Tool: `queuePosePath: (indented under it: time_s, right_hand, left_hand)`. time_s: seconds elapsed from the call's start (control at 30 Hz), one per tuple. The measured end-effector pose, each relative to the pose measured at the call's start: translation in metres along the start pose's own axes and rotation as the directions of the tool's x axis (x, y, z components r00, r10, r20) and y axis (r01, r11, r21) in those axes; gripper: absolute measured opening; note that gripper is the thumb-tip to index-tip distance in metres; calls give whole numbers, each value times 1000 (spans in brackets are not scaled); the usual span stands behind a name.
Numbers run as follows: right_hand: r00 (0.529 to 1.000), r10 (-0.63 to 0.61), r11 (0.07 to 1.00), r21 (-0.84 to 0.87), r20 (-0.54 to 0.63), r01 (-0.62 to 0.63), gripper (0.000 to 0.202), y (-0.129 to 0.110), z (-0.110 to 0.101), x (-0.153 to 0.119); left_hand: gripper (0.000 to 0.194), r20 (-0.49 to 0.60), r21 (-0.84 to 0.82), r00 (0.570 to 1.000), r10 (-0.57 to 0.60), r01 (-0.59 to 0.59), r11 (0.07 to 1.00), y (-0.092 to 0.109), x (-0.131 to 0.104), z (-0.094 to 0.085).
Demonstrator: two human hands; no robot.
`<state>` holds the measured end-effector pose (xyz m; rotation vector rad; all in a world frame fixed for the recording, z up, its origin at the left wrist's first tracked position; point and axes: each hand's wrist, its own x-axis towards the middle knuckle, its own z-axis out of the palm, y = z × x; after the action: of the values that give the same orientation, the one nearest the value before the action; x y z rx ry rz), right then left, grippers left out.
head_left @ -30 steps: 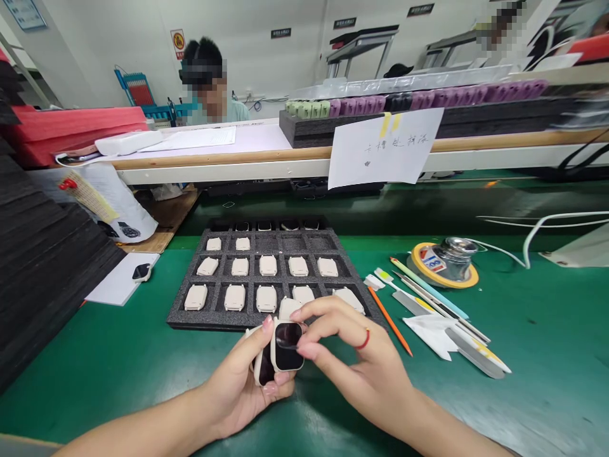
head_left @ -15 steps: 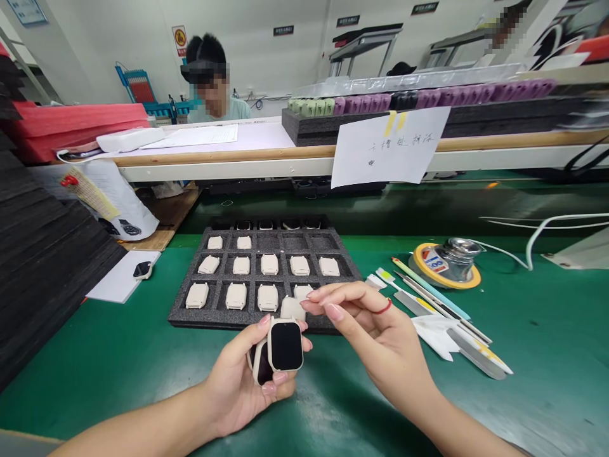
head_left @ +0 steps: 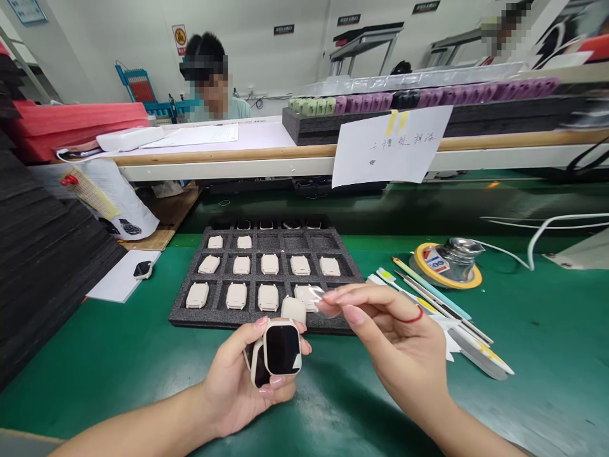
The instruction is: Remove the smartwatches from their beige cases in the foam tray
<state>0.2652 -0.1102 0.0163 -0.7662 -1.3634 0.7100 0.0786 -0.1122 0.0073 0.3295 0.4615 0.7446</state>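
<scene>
Several beige watch cases with black screens are gripped together in my left hand (head_left: 252,368); the front watch (head_left: 282,347) faces up with a pale reflection at its lower right corner. My right hand (head_left: 390,324) is raised to the right of them, thumb near the bent fingers, pinching a small clear piece (head_left: 316,293) at the fingertips. Behind both hands lies a dark foam tray (head_left: 190,317) with beige watch cases in its compartments, most of them back side up. One beige case (head_left: 294,309) shows just above my left hand, at the tray's front edge.
Tweezers, a brush and blades lie right of the tray, near a yellow-rimmed tape roll (head_left: 447,266) with a glass jar. Another watch (head_left: 143,270) rests on white paper at left, beside stacked black foam (head_left: 47,266). A person sits beyond the shelf (head_left: 228,166).
My right hand has moved slightly right, and a clear piece now shows at its fingertips. The front watch in my left hand has shifted slightly left, with a pale patch now on its screen.
</scene>
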Motion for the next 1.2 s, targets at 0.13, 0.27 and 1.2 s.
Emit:
queuePosePath:
  time_s: [0.13, 0.27, 1.2]
  right_hand:
    - [985, -160, 972, -166, 66, 169, 17, 1, -1, -5]
    - [917, -342, 878, -276, 208, 390, 32, -1, -3, -8]
    - [863, -148, 886, -323, 483, 333, 55, -3, 7, -13]
  left_hand:
    - [34, 13, 9, 1000, -8, 8, 1000, -1, -1, 0]
    - [31, 38, 1, 999, -14, 14, 1000, -2, -1, -2]
    - [36, -90, 237, 991, 99, -75, 969, -11, 1, -3]
